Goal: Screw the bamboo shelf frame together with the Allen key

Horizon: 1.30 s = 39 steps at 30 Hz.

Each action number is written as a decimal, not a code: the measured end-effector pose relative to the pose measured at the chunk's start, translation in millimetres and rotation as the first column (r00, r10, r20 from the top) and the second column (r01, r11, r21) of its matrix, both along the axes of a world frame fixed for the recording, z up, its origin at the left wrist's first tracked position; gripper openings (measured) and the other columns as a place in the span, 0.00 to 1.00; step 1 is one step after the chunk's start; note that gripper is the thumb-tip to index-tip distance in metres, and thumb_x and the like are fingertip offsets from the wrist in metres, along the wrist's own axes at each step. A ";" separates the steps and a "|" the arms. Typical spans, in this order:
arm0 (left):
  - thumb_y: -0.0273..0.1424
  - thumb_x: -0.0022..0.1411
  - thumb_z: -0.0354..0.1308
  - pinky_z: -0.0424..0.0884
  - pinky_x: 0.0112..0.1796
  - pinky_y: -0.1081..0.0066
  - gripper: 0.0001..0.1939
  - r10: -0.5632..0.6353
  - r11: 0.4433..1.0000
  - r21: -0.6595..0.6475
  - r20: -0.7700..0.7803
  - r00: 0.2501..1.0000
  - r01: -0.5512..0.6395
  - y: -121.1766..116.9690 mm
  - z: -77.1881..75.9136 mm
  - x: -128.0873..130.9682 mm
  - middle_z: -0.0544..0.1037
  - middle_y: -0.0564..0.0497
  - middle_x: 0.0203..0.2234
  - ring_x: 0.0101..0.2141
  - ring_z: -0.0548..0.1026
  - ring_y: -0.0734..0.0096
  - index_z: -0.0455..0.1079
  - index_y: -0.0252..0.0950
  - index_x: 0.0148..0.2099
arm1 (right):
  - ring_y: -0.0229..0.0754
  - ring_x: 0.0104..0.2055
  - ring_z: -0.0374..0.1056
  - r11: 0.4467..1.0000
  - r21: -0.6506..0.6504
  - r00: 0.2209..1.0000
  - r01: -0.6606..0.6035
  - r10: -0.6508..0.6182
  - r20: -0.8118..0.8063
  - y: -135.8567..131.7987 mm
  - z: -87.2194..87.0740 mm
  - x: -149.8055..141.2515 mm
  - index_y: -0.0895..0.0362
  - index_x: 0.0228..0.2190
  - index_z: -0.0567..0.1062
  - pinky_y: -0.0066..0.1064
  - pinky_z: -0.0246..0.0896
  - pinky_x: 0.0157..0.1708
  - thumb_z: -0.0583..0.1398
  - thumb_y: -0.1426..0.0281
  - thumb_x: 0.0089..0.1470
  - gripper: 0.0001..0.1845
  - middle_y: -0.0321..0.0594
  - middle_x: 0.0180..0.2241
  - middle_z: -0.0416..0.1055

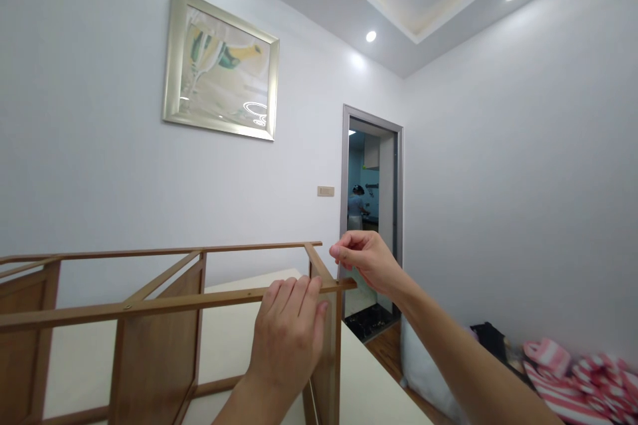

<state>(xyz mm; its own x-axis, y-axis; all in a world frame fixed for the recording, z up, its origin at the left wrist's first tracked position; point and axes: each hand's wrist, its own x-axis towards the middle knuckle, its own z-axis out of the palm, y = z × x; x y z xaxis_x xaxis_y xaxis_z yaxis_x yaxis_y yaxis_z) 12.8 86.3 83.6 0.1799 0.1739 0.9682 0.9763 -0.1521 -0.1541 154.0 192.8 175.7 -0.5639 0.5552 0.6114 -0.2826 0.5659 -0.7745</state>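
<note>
A wooden frame (164,305) of thin rails and flat brown panels stands on a pale table (239,345) in front of me. My left hand (292,332) wraps its fingers over the near top rail, close to the frame's right corner. My right hand (366,259) is raised at that right end, fingers pinched together just above the short end rail; whether it holds anything small is not visible.
A framed picture (222,66) hangs on the white wall. An open doorway (371,206) shows a person standing in a far room. At lower right lie a white cushion (423,372) and pink striped cloth (583,378) on the wooden floor.
</note>
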 end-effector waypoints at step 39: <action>0.32 0.63 0.59 0.65 0.45 0.57 0.13 0.002 0.999 0.052 0.019 1.000 -0.003 2.2 3.0 3.3 0.78 0.45 0.36 0.39 0.74 0.58 0.70 0.32 0.48 | 0.29 0.20 0.65 0.909 -0.254 0.943 -0.330 0.332 -0.037 23.9 -5.1 6.6 0.60 0.27 0.77 0.24 0.68 0.23 0.73 0.72 0.41 0.12 0.30 0.21 0.71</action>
